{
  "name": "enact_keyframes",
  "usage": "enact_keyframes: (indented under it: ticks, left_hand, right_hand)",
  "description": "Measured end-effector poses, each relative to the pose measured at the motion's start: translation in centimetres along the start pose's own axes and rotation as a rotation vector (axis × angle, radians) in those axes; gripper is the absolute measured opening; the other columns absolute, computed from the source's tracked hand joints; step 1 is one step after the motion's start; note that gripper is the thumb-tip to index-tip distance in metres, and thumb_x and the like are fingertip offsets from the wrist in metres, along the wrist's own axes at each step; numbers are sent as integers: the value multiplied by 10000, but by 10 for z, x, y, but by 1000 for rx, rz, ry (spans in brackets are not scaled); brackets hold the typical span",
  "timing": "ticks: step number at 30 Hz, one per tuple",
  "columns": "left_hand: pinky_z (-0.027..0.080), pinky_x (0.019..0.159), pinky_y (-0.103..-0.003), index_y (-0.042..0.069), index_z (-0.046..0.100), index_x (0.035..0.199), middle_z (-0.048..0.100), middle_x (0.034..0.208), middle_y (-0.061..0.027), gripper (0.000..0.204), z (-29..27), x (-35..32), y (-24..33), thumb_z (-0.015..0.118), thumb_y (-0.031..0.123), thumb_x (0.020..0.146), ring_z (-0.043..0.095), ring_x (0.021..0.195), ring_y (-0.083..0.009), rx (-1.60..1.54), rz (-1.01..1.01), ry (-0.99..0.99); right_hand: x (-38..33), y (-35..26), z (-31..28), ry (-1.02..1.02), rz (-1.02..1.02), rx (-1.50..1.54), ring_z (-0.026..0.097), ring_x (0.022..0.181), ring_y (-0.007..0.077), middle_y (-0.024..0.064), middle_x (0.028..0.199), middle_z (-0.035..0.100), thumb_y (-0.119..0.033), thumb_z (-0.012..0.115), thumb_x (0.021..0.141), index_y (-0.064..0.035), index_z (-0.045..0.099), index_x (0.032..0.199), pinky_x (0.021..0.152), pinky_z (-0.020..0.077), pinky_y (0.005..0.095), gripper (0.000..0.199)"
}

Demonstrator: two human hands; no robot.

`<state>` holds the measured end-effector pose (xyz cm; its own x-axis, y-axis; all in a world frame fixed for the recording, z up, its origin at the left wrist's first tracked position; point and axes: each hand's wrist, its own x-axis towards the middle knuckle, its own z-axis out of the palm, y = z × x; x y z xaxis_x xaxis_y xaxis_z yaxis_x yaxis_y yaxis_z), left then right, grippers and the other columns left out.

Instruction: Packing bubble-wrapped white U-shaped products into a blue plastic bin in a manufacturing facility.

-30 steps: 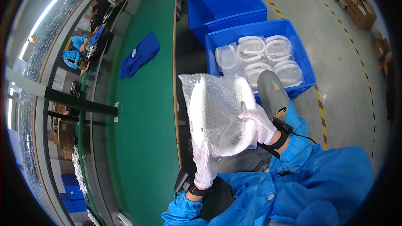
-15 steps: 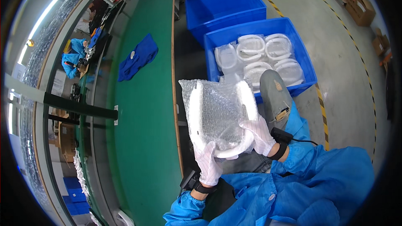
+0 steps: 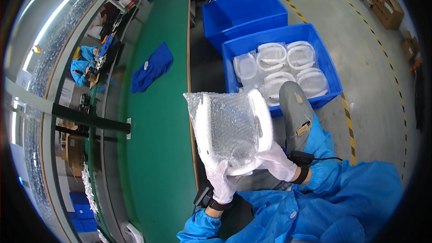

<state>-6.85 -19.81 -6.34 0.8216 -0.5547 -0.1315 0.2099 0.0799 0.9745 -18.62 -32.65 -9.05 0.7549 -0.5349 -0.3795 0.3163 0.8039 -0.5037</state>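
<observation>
A white U-shaped plastic part (image 3: 264, 123) in a clear bubble-wrap bag (image 3: 231, 121) is held up in front of me, beside the table edge. Its curved end points toward me. My left hand (image 3: 221, 181), in a white striped glove, grips the lower left of the curve with the thumb on top. My right hand (image 3: 275, 163), gloved alike, holds the lower right side; some of its fingers are hidden under the part. Beyond it, a blue bin (image 3: 333, 74) holds several similar bagged white parts (image 3: 271, 57).
On the left runs a long green table (image 3: 157, 162) with a blue cloth (image 3: 154, 68) on it. A second blue bin (image 3: 243, 11) stands behind the filled one. Across the table a person (image 3: 82, 65) in blue works. Cardboard boxes (image 3: 388, 11) are at the far right.
The bagged part has come slightly nearer to me and to the left. My right hand has slid down and round its right side, toward the curved end. The view has shifted slightly.
</observation>
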Motion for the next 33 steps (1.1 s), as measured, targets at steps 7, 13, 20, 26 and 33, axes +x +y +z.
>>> enact_keyframes:
  ticks: [7, 13, 20, 26, 33]
  left_hand:
    - [498, 872, -371, 52, 395, 1290, 518, 1098, -76, 543, 3, 3, 3, 631, 176, 817, 549, 1006, -196, -29, 21, 8]
    - [489, 859, -346, 26, 372, 1317, 523, 1125, -93, 585, 17, 0, 12, 631, 181, 816, 549, 1023, -206, -18, 12, -11]
    - [492, 898, -362, 36, 366, 1330, 511, 1172, -107, 588, 8, 4, 6, 625, 167, 819, 561, 1052, -223, 145, 87, -23]
    - [534, 858, -378, 56, 255, 1409, 490, 1231, -128, 625, 3, -1, 17, 587, 129, 885, 559, 1088, -245, -164, -192, -294]
    - [500, 893, -466, 107, 244, 1447, 420, 1369, -123, 604, -4, 3, 4, 500, 355, 961, 534, 1158, -287, 298, 97, -169]
  right_hand:
    - [26, -31, -21, -227, 144, 392, 546, 1140, 202, 108, 1242, 562, -235, 504, 960, -11, 461, 1298, 990, 433, 366, 407]
    - [32, -15, -9, -16, 228, 55, 625, 869, 170, 68, 968, 616, -220, 669, 851, -29, 570, 1083, 755, 524, 328, 316]
    - [11, 5, 6, 62, 79, 58, 622, 791, 150, 42, 858, 603, -102, 674, 807, -23, 584, 991, 663, 524, 311, 219]
    - [14, -9, 2, 3, 124, 158, 614, 771, 140, 36, 872, 586, -29, 634, 811, -29, 530, 1081, 691, 544, 293, 289]
    - [6, -10, 15, -26, -102, 51, 600, 819, 127, 29, 903, 564, 33, 615, 806, -50, 512, 1123, 731, 530, 285, 344]
